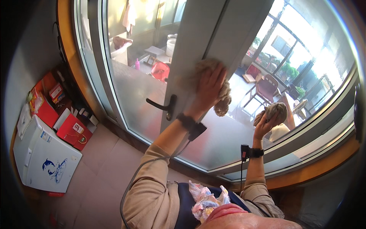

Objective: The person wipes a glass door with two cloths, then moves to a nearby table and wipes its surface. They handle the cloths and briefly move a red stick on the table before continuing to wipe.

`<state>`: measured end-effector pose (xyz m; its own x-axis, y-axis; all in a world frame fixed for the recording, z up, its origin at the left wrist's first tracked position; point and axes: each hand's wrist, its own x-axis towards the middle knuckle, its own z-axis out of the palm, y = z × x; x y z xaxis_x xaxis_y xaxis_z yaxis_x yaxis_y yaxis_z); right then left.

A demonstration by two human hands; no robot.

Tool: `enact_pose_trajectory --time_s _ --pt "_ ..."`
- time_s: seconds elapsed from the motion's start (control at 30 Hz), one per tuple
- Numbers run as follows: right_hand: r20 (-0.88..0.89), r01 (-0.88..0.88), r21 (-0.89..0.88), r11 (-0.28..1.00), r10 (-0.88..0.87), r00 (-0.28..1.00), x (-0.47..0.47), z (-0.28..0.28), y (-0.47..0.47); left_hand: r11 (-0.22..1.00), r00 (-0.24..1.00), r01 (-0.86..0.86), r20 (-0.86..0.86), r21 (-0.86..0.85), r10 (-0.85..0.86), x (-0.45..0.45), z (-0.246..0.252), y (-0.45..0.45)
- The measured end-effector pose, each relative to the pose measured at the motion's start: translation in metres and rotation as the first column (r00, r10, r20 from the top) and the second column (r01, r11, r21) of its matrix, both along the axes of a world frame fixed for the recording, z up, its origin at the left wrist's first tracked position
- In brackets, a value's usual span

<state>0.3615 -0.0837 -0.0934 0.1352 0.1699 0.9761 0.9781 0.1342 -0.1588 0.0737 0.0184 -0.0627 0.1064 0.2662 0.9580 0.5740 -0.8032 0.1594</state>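
My left hand [206, 93] lies flat on a crumpled beige-brown cloth [224, 106], against the grey frame [187, 63] between two glass panes. Part of the cloth hangs below my fingers. A black door handle [164, 106] sits below and left of that hand. Farther right, my right hand [264, 127] is raised and grips a bunched greyish-brown cloth [276, 112] in front of the right pane [217, 140]. Whether this cloth touches the glass is unclear. Both wrists wear black straps with small cabled devices.
At the left stands a small white fridge [47, 160] with a dolphin picture, beside red boxes and a red bag [71, 128]. Through the glass show a wooden chair [264, 87], a red basin [160, 71], white buckets [170, 47] and plants. Orange-brown wood trim borders the window.
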Motion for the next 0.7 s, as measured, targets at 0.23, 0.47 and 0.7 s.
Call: enact_pose_trajectory --time_s 0.23,0.47,0.7 --pt "-0.311 -0.244 0.024 0.969 0.24 0.92 -0.082 0.071 0.037 0.965 0.869 0.254 0.455 -0.073 -0.194 -0.059 0.094 0.054" --pt "0.25 -0.157 -0.373 0.914 0.262 0.932 -0.212 0.043 0.07 0.978 0.959 -0.143 0.222 -0.153 0.175 -0.102 -0.013 0.067" --pt "0.453 -0.004 -0.117 0.993 0.057 0.89 -0.251 0.089 0.103 0.928 0.97 0.06 0.242 -0.367 0.033 -0.134 -0.069 0.06"
